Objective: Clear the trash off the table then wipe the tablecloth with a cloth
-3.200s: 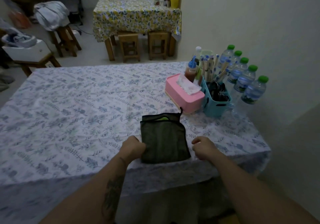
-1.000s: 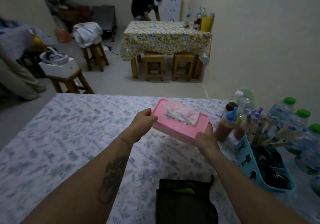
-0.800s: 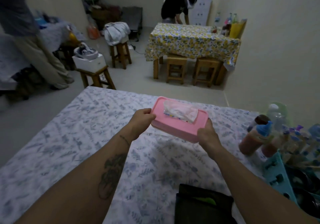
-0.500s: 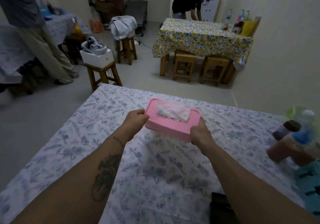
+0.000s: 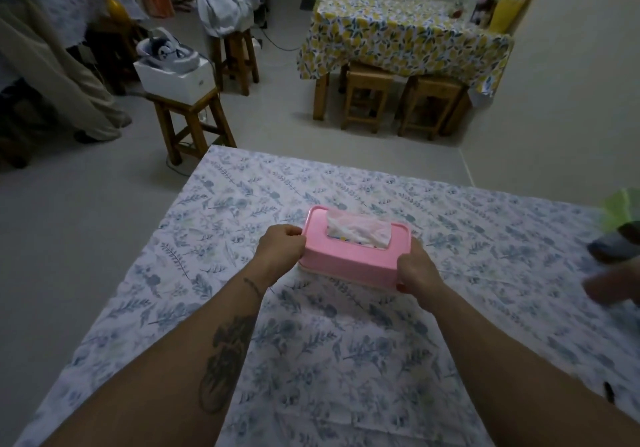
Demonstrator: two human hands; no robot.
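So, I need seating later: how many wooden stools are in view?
4: one under the white box, one under the white cloth bundle, two tucked at the yellow table. Others may be hidden.

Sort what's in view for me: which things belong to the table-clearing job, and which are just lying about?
In the job:
- tissue box, gripped at its ends by the left hand and right hand
- tablecloth

Lying about:
- yellow-cloth table
- stools
- white box on a stool
- blurred items at the right edge

floral tablecloth (image 5: 346, 360), flat, covering table
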